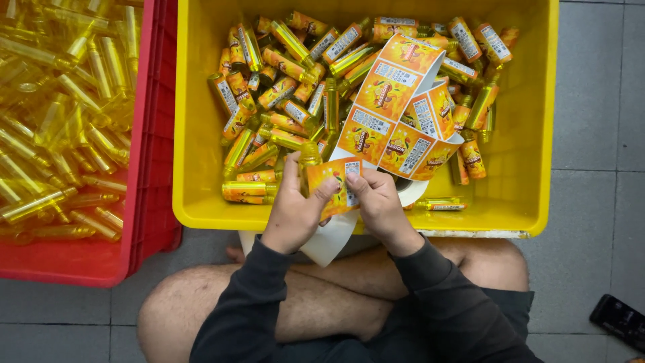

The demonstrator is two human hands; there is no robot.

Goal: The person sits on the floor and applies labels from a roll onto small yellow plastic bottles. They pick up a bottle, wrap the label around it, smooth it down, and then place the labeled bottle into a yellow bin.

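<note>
- Far left, a red crate holds a heap of bare bottles, clear yellow and without stickers; many lie there, so by my reading much is left to do
- Just beside it stands a yellow crate; its floor is part covered by a pile of labelled bottles, orange-wrapped and lying every way; these look done, and the crate has room yet at its near right side
- The left hand is closed around a bottle, whose gold top shows above the thumb; it sits over the near rim of the yellow crate
- A label, orange, is pressed on that bottle between both thumbs; how far round it is stuck I cannot tell
- The right hand pinches the label's right edge, fingers curled, touching the left hand
- A strip of orange labels loops up from the hands over the pile; white backing hangs down below the hands toward the lap
- The person sits cross-legged on a floor of grey tiles, no bench; both crates rest on it; a dark phone lies at the far right corner
</note>
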